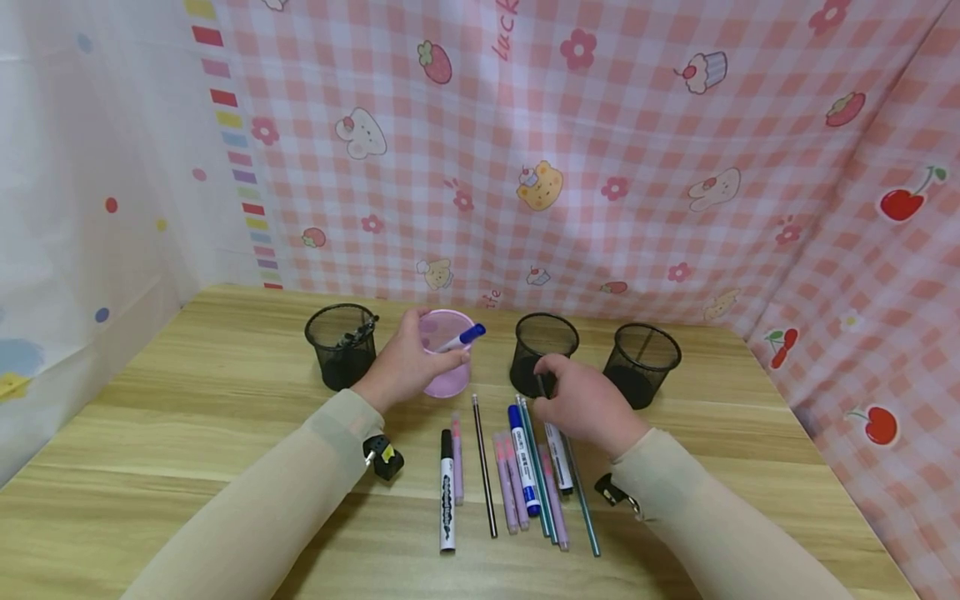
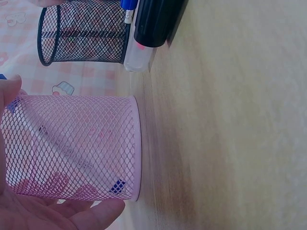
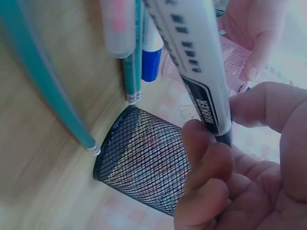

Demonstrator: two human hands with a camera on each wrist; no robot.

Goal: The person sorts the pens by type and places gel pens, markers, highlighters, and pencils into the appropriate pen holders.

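My left hand (image 1: 408, 362) grips the pink mesh pen holder (image 1: 448, 385), its thumb on one side and fingers on the other. A blue-capped whiteboard marker (image 1: 461, 338) leans inside, its cap above the rim. My right hand (image 1: 588, 404) pinches a white marker (image 3: 199, 62) by its black end, and the word MARKER shows on the barrel. This hand is in front of a black mesh pen holder (image 1: 546, 333), partly covering it in the head view. Beneath and beside the right hand lie teal pencils (image 1: 534, 467) and a blue-and-white marker (image 1: 523, 458).
On the left stands a black mesh holder (image 1: 341, 354) with dark pens inside; another black holder (image 1: 642, 375) stands on the right. A black-capped marker (image 1: 447, 500), a dark striped pencil (image 1: 484, 467) and several pink highlighters (image 1: 506, 483) lie on the wooden table (image 1: 187, 467).
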